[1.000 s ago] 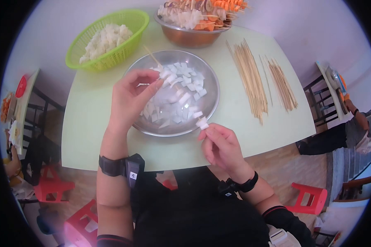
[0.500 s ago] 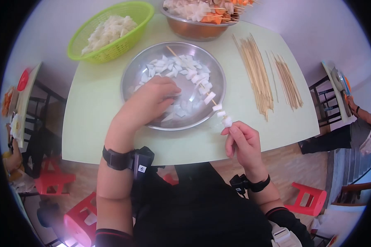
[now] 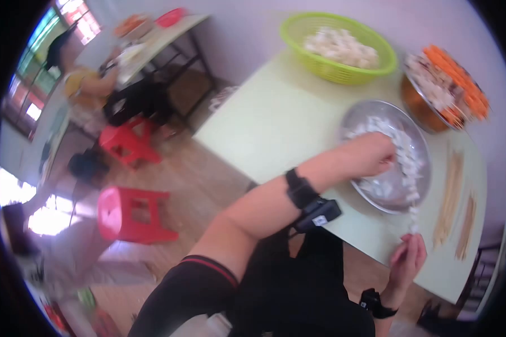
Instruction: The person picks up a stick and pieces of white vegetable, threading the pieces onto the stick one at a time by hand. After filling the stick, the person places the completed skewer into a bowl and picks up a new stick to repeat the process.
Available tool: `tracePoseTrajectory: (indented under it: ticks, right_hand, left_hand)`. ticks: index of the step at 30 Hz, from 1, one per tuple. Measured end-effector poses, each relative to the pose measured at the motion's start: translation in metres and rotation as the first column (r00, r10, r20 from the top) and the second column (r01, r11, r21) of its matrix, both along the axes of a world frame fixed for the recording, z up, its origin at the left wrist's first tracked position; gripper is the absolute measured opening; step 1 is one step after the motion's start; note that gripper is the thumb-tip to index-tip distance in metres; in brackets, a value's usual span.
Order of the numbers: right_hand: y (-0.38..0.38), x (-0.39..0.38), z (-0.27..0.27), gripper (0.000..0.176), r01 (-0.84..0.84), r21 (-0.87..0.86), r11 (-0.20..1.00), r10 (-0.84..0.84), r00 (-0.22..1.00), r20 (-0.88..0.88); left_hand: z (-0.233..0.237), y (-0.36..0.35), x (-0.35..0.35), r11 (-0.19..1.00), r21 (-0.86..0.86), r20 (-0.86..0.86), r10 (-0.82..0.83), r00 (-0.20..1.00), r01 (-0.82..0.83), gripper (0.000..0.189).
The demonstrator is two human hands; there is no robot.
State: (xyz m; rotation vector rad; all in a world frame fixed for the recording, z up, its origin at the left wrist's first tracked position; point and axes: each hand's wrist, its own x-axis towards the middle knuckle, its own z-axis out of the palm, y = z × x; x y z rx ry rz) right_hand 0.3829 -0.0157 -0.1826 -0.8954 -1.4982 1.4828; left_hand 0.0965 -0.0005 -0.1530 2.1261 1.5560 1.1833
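My left hand (image 3: 372,155) is over the steel bowl (image 3: 358,190), its fingers curled together; whatever they hold, if anything, is hidden. White cut pieces (image 3: 376,124) lie in the bowl. My right hand (image 3: 409,257), fingers closed, grips the near end of a skewer (image 3: 413,196) threaded with white pieces. That skewer runs from the hand over the bowl's near rim and into the bowl. The view is blurred, so the single pieces are hard to tell apart.
A green basket (image 3: 343,73) of white food stands at the back of the table (image 3: 253,123). Beside it is a bowl (image 3: 415,98) of loaded skewers. Bare sticks (image 3: 450,196) lie at right. Leftward are red stools (image 3: 135,213) and a seated person (image 3: 95,84) at another table.
My view has swung left, so the table sits further right and tilted, and the seated person shows more fully. My left hand stays over the bowl; the right still holds the skewer.
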Motion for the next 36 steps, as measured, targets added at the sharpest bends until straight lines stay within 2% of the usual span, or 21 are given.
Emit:
tracePoseTrajectory:
  ticks: [2, 4, 5, 7, 8, 10, 11, 13, 14, 16, 23, 25, 30, 32, 36]
  right_hand:
    - [-0.004, -0.007, 0.001, 0.025, -0.022, -0.010, 1.000, 0.021, 0.999, -0.031]
    - [-0.002, -0.004, 0.007, 0.025, -0.027, -0.010, 1.000, 0.026, 1.000, -0.002]
    - [0.001, -0.004, 0.007, 0.025, -0.027, -0.003, 1.000, 0.027, 1.000, -0.003]
    - [0.004, 0.002, 0.000, 0.025, -0.045, 0.056, 0.997, 0.045, 0.999, 0.014]
    - [0.001, 0.000, 0.000, 0.025, -0.027, 0.057, 0.998, 0.026, 0.999, 0.021]
    - [-0.008, -0.006, 0.006, 0.026, 0.055, 0.012, 0.998, -0.055, 0.999, 0.002]
    - [-0.012, -0.008, 0.013, 0.026, 0.065, 0.002, 0.998, -0.065, 0.997, 0.048]
    - [-0.008, 0.000, 0.013, 0.026, -0.057, 0.002, 0.998, 0.056, 0.993, 0.107]
    - [-0.006, 0.000, 0.014, 0.026, -0.025, 0.007, 1.000, 0.024, 0.993, 0.112]
    - [-0.005, -0.001, 0.015, 0.026, -0.100, 0.000, 0.995, 0.099, 0.991, 0.094]
    - [-0.008, 0.002, 0.019, 0.023, -0.149, -0.014, 0.989, 0.149, 0.983, 0.108]
    - [-0.009, 0.002, 0.020, 0.023, -0.136, -0.019, 0.990, 0.138, 0.983, 0.122]
    - [-0.007, 0.002, 0.020, 0.024, -0.165, -0.017, 0.986, 0.166, 0.978, 0.128]
    - [-0.008, 0.002, 0.019, 0.024, -0.169, -0.020, 0.985, 0.170, 0.978, 0.124]
    - [-0.008, 0.002, 0.021, 0.024, -0.161, -0.031, 0.986, 0.163, 0.979, 0.119]
  left_hand:
    - [0.006, -0.007, -0.007, 0.999, 0.008, 0.031, 0.051, 0.998, -0.051, 0.013]
    - [0.012, -0.004, -0.006, 0.996, -0.069, 0.310, 0.071, 0.948, -0.052, 0.015]
    - [0.014, -0.003, -0.008, 0.997, -0.062, 0.310, 0.069, 0.948, -0.052, 0.015]
    - [0.014, -0.001, -0.010, 0.991, -0.045, 0.461, 0.130, 0.878, -0.123, 0.016]
    - [0.013, 0.001, -0.012, 0.983, -0.042, 0.402, 0.183, 0.897, -0.181, 0.015]
    - [0.004, 0.007, -0.016, 0.989, -0.054, 0.539, 0.146, 0.830, -0.139, 0.014]
    - [0.008, 0.004, -0.015, 0.983, -0.090, 0.533, 0.182, 0.826, -0.158, 0.014]
    - [0.013, 0.004, -0.016, 0.977, -0.144, 0.558, 0.213, 0.802, -0.160, 0.015]
    - [0.012, 0.006, -0.016, 0.975, -0.171, 0.584, 0.218, 0.782, -0.145, 0.015]
    - [0.015, 0.005, -0.014, 0.972, -0.194, 0.577, 0.221, 0.786, -0.131, 0.014]
    - [0.015, 0.003, -0.017, 0.982, -0.185, 0.674, 0.162, 0.720, -0.047, 0.018]
    - [0.017, 0.002, -0.016, 0.980, -0.191, 0.732, 0.183, 0.657, -0.060, 0.020]
    - [0.021, 0.002, -0.021, 0.978, -0.185, 0.706, 0.199, 0.679, -0.095, 0.023]
    - [0.021, 0.001, -0.023, 0.977, -0.176, 0.752, 0.214, 0.624, -0.123, 0.024]
    - [0.025, -0.001, -0.023, 0.981, -0.153, 0.785, 0.195, 0.588, -0.122, 0.025]
